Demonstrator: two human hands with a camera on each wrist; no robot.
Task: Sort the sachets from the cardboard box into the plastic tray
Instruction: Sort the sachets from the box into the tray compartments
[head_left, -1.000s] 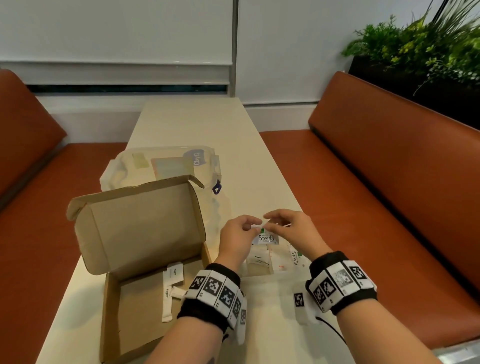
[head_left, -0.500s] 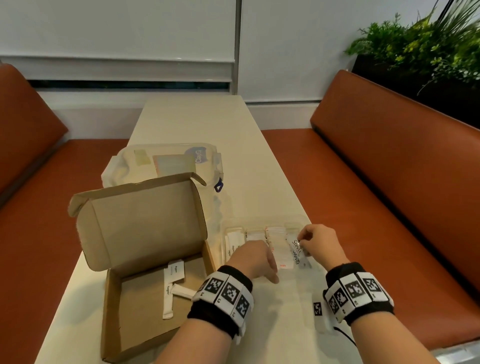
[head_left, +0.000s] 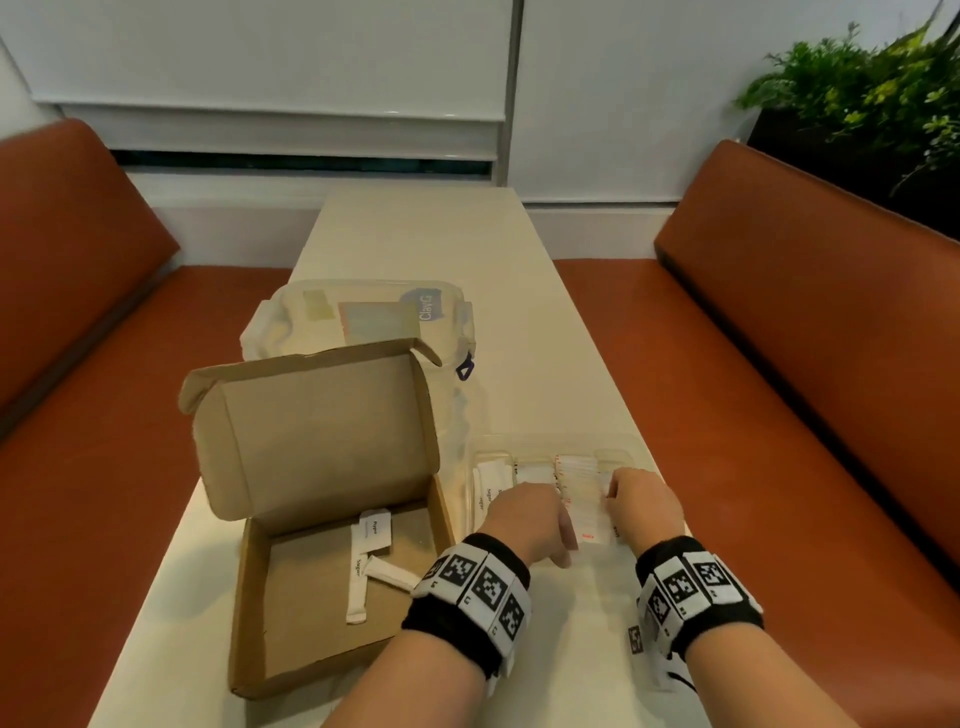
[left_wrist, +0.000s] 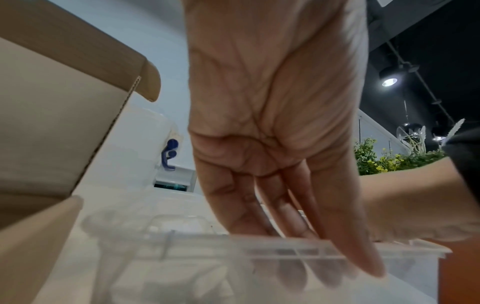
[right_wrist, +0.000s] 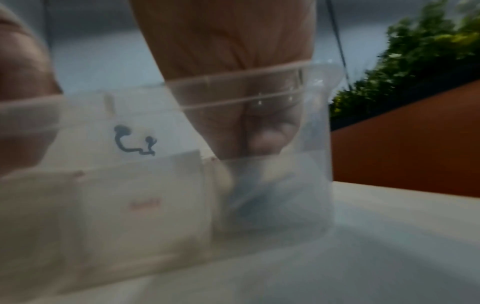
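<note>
Reaching hands (head_left: 587, 512) into plastic tray (head_left: 540, 444) | sachets (head_left: 582, 493) lengthwise front-to-back

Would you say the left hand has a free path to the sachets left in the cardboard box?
Probably yes: the left hand is beside the cardboard box, whose lid stands open, and nothing covers the sachets.

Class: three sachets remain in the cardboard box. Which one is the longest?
The long thin sachet lying lengthwise, marked Sugar; the square sachet and the short angled sachet are stubbier.
</note>
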